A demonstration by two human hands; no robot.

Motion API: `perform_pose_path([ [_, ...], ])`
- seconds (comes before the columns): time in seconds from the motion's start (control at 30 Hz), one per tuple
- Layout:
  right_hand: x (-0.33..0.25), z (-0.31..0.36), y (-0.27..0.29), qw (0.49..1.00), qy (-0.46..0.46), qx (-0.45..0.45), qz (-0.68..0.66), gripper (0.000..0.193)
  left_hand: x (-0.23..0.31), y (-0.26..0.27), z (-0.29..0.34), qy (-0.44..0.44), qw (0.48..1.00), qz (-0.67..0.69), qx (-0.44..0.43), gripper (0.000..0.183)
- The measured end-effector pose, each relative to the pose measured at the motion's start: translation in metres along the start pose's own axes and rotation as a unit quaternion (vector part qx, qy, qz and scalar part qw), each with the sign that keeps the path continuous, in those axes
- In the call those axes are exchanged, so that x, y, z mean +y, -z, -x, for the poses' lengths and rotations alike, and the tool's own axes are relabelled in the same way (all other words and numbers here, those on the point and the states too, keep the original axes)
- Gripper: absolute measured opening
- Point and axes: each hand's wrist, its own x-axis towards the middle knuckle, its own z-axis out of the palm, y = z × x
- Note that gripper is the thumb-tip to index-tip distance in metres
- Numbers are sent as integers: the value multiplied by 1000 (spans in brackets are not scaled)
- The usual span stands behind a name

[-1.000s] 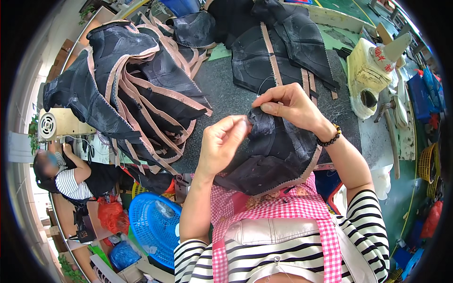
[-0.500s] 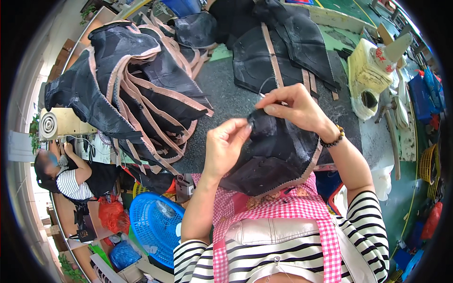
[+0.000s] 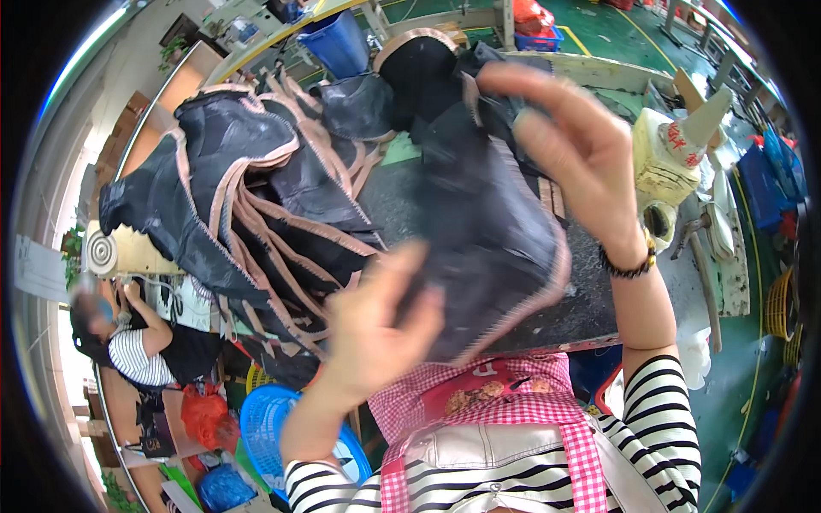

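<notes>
A black shoe-upper-like piece with a tan zigzag-cut border lies tilted between my hands, its middle blurred by motion. My right hand is raised over its upper right side. Its fingers and thumb are stretched apart, the fingertips close to the piece's upper edge. At the lower left edge is my left hand, smeared by motion; whether it grips the piece is unclear. To the left spreads a heap of similar black pieces with tan borders, and further ones lie beyond the piece.
Under the pieces is a dark speckled worktop. A stained cream container with a cone-shaped top stands at the right. Below left is a blue basket. A person in a striped sleeve sits at far left beside a cream machine.
Both hands had been pinching at the piece's top edge. Now they are apart: the right has moved up and right, the left down and left. The piece has turned and shifted upward.
</notes>
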Motion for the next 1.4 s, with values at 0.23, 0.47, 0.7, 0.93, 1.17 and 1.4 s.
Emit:
perform_pose_path([
  [0.23,160,26,90,897,-254,123,341,58,-127,176,-76,84,956,77,271,43],
  [0.47,223,14,100,840,-416,129,325,75,-107,129,-55,55,805,-466,364,47],
  [0.7,157,-16,84,839,-467,212,-180,26,-104,-109,-67,24,997,-68,28,61],
  [0.93,155,100,21,929,-339,135,56,67,-129,-159,-105,197,959,198,-42,60],
  [1.17,165,63,20,908,-348,155,173,84,-189,-176,-126,347,921,170,43,73],
  [1.4,63,114,14,937,-326,125,-27,68,-171,-112,-102,202,927,217,-230,49],
])
